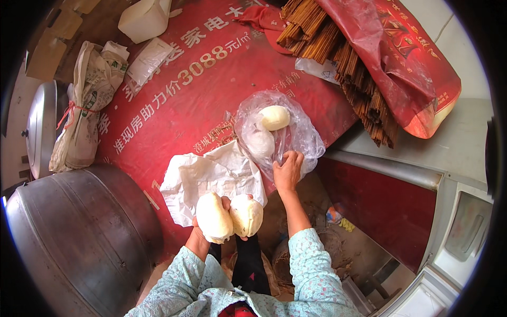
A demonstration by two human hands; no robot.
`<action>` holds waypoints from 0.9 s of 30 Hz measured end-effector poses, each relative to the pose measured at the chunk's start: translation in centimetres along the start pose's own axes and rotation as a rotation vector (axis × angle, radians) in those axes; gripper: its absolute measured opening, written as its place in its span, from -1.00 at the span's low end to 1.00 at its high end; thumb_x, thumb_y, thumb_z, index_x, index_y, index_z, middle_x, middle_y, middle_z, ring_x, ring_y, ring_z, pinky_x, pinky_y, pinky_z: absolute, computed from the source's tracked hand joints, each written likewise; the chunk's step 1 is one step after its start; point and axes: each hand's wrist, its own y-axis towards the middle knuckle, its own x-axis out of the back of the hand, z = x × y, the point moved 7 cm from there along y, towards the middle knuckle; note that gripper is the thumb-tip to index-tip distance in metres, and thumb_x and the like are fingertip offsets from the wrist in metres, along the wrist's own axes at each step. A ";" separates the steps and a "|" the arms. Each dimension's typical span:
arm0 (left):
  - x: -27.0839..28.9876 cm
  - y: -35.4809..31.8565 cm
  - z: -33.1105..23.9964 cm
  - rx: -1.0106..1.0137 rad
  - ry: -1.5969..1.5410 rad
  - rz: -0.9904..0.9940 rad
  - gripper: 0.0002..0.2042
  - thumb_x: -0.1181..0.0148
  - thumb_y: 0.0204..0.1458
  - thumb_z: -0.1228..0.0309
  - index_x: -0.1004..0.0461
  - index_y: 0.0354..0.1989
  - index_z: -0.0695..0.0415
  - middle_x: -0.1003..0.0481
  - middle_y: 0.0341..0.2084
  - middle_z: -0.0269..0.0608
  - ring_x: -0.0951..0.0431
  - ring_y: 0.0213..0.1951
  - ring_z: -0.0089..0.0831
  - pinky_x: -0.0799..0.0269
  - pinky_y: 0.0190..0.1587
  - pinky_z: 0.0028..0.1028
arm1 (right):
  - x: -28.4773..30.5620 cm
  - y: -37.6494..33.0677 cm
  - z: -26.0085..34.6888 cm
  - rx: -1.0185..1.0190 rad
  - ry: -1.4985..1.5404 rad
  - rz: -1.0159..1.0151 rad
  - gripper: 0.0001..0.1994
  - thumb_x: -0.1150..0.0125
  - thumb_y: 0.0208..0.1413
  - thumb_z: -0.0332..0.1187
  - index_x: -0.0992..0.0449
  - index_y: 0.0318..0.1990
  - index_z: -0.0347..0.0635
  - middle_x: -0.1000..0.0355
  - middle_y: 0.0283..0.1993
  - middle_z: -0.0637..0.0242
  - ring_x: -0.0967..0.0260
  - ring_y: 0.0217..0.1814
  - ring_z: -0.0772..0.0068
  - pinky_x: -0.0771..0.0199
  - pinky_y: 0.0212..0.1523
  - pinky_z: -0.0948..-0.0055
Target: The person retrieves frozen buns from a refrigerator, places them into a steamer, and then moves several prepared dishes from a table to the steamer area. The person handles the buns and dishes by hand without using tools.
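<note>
Nearest, two pale buns sit side by side in the left hand, just off the near edge of the desk. Its grip is curled under and around both, fingers pressed into the sides. They look soft, light and easily dented, so a cupped palm from below seems safer than a squeeze; holding two in one hand looks a little unsteady.

Just beyond, a crumpled white bag lies at the desk's near edge. Beside it the right hand pinches the rim of a clear bag between thumb and fingers. That film is thin and likely slippery. Two more buns rest inside it, one behind the other.

Open room lies on the red cover to the left of the bags. A big metal pot crowds the near left corner, a tied sack the left edge, and a bundle of sticks under red plastic the far right.
</note>
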 end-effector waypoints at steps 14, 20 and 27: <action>-1.9 -0.2 -0.6 0.008 0.014 0.065 -0.19 -0.47 -0.52 -0.05 -0.26 -0.07 0.13 0.15 0.20 0.28 -0.10 0.09 0.27 -0.20 -0.08 0.26 | -5.8 5.8 8.8 0.365 -0.222 0.280 -0.70 -0.24 -0.07 -0.28 -0.42 -0.15 -0.07 -0.44 -0.25 0.21 -0.31 -0.05 0.16 -0.16 0.00 0.09; -2.5 -0.4 -1.3 0.040 -0.041 0.048 -0.16 -0.50 -0.55 0.00 -0.24 -0.07 0.18 0.20 0.22 0.25 -0.10 0.09 0.33 -0.30 -0.19 0.37 | -4.8 1.5 9.1 0.445 0.010 0.105 -0.84 -0.22 -0.07 -0.30 -0.44 -0.32 -0.07 -0.37 -0.28 0.27 -0.31 -0.19 0.20 -0.17 -0.05 0.12; -3.4 -0.3 -1.8 -0.023 -0.045 0.078 -0.17 -0.50 -0.53 0.00 -0.23 -0.07 0.18 0.17 0.20 0.29 -0.10 0.08 0.34 -0.30 -0.21 0.38 | -4.2 -1.1 8.3 0.382 -0.139 0.175 -0.54 -0.32 -0.20 -0.37 -0.34 -0.07 -0.07 -0.20 0.03 0.25 -0.15 0.04 0.12 -0.16 -0.03 0.05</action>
